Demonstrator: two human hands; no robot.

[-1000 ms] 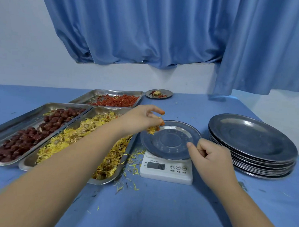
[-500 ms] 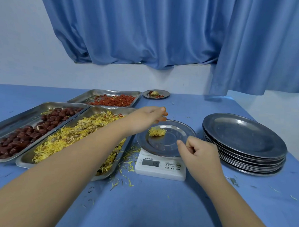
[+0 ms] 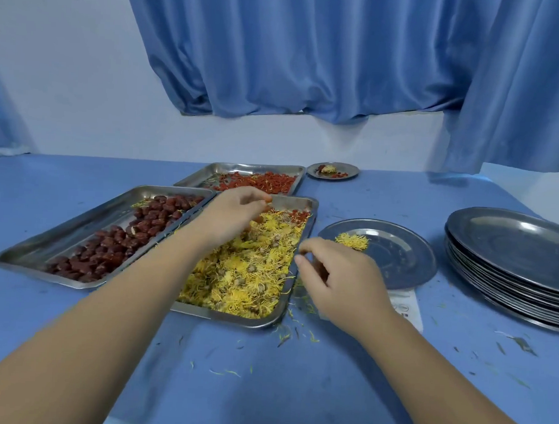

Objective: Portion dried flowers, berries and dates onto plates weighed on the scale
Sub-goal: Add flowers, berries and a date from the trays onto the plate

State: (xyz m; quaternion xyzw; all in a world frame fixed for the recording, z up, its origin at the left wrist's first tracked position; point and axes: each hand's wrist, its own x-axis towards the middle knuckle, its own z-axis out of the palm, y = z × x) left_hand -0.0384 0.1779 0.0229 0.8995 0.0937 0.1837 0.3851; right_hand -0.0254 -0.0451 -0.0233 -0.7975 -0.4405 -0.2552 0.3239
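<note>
Steel plate [image 3: 394, 265] beside flower tray [image 3: 295, 296] edge.

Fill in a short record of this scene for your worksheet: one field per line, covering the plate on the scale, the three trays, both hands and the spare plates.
Plate on scale: one small yellow flower clump
Flower tray: nearest
Date tray: to its left
Berry tray: behind
Left hand: over flower tray, fingers pinched
Right hand: hovering by the scale, loosely curled
Spare plates: stacked at right
Filled plate: at back
</note>
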